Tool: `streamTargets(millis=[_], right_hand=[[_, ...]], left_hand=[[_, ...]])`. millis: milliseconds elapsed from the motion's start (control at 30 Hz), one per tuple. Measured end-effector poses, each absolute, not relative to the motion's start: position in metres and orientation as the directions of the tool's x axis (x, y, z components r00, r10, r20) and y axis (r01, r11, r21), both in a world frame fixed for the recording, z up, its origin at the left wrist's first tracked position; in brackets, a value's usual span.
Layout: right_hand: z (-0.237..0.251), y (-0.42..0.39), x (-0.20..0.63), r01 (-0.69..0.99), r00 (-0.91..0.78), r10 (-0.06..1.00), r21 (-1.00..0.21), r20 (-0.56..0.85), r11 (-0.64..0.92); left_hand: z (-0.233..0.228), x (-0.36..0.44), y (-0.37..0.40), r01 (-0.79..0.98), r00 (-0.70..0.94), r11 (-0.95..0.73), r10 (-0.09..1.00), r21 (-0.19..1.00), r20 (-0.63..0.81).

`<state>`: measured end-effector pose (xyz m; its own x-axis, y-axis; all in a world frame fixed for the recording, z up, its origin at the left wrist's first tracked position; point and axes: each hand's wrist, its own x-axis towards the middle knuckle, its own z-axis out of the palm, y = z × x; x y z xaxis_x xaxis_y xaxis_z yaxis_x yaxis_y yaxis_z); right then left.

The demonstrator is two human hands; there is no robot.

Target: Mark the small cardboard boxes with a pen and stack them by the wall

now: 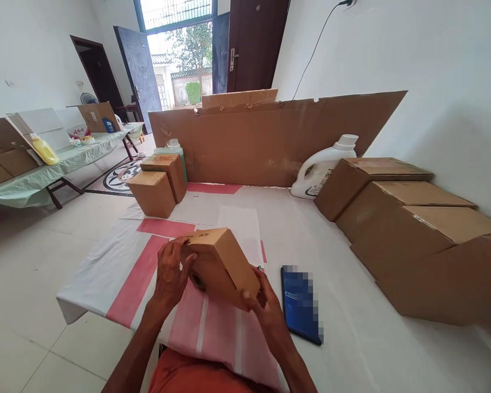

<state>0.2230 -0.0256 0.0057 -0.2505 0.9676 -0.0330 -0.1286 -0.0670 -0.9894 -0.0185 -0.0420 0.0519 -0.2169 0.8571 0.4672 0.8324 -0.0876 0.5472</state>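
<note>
Between my two hands is a small brown cardboard box [219,267], tilted above the white and pink tablecloth. My left hand [174,267] grips its left end, thumb on the near face and fingers over the upper edge. At the lower right corner my right hand [265,297] holds it, thumb on the near side and the other fingers partly hidden behind. A dark round mark or hole shows low on the near face. A dark blue tablet-like device [300,305] lies on the table just right of my right hand.
Two cardboard boxes [151,194] stand at the table's left, before a green-tinted jug [184,164]. Several larger boxes [417,262] line the right side, beside a white jug [311,174]. A cardboard sheet [245,144] walls the back. Another table [77,169] stands far left.
</note>
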Motion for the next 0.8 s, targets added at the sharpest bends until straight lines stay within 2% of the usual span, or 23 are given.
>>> streamTargets(millis=[133, 300, 400, 500, 567, 633, 800], right_hand=[[0.019, -0.017, 0.232, -0.053, -0.269, 0.963, -0.998, 0.001, -0.014], [0.009, -0.014, 0.241, 0.076, -0.121, 0.989, -0.994, -0.085, -0.076], [0.006, -0.012, 0.25, 0.116, -0.27, 0.942, -0.978, -0.199, -0.173], [0.006, -0.011, 0.256, 0.215, -0.459, 0.828, -0.944, -0.323, -0.249], [0.003, -0.013, 0.257, 0.262, -0.502, 0.765, -0.914, -0.403, -0.309], [-0.003, -0.022, 0.255, 0.234, -0.479, 0.737, -0.879, -0.476, -0.416], [-0.019, -0.066, 0.237, -0.073, -0.369, 0.726, -0.761, -0.58, -0.645]], left_hand=[[0.046, -0.019, -0.044, 0.809, -0.19, -0.078, 0.904, 0.582, 0.384], [0.02, -0.012, -0.051, 0.742, -0.173, -0.061, 0.945, 0.668, 0.279], [0.013, -0.011, -0.054, 0.687, -0.128, -0.084, 0.964, 0.722, 0.234], [0.013, -0.008, -0.054, 0.641, -0.082, -0.105, 0.976, 0.761, 0.203], [0.014, -0.008, -0.057, 0.619, -0.088, -0.105, 0.976, 0.779, 0.201], [0.014, -0.011, -0.063, 0.599, -0.15, -0.087, 0.964, 0.796, 0.219], [0.006, -0.033, -0.094, 0.5, -0.46, 0.056, 0.863, 0.864, 0.209]])
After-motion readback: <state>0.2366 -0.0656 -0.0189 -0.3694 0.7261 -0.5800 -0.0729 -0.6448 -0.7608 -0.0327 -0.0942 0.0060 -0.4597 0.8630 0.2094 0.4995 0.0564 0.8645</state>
